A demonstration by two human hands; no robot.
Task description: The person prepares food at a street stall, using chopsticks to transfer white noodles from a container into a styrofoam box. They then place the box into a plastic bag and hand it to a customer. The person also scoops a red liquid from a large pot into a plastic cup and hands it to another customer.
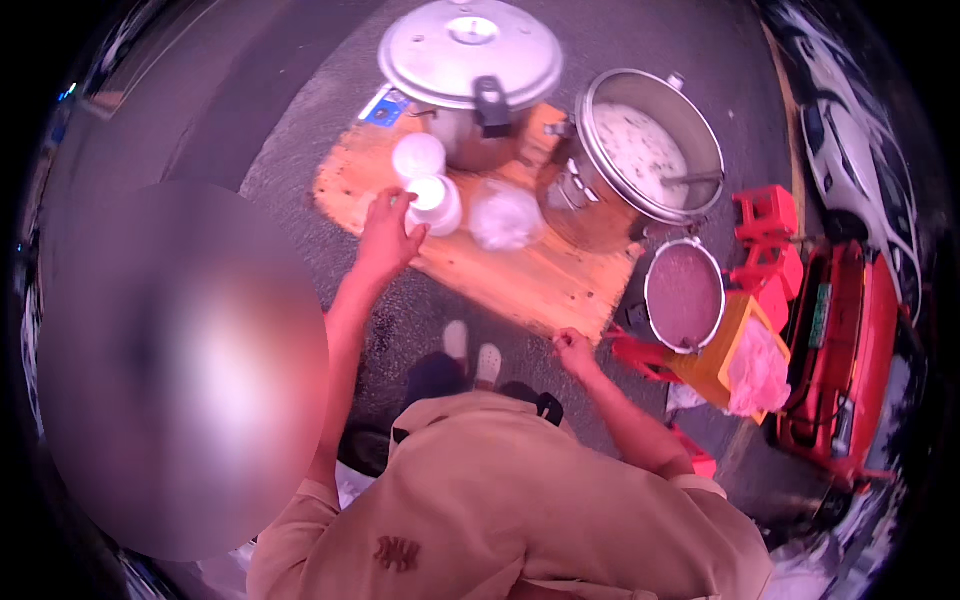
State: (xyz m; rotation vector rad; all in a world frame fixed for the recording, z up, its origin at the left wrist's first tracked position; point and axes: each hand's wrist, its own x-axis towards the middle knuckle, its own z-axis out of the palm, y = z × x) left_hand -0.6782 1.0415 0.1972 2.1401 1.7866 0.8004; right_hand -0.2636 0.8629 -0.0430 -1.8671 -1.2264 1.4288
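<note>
Dark asphalt lies under a low wooden surface (520, 275) set on the ground. At its left, the left hand (388, 233) grips a stack of white cups (435, 203), a second cup stack (418, 156) just behind. Further right sit a clear bag (505, 215), a lidded pot (470, 60) and an open pot (650, 145). The right hand (574, 350) hangs loosely curled, holding nothing, off the board's near edge.

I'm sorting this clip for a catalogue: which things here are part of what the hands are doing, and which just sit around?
In hand:
left hand touching the white cup
second white cup beside it
wooden board under them
right hand, empty, near the board's edge

Lying about:
lidded pot
open pot with ladle
small pot
clear bag
red stools
pink bag
</note>
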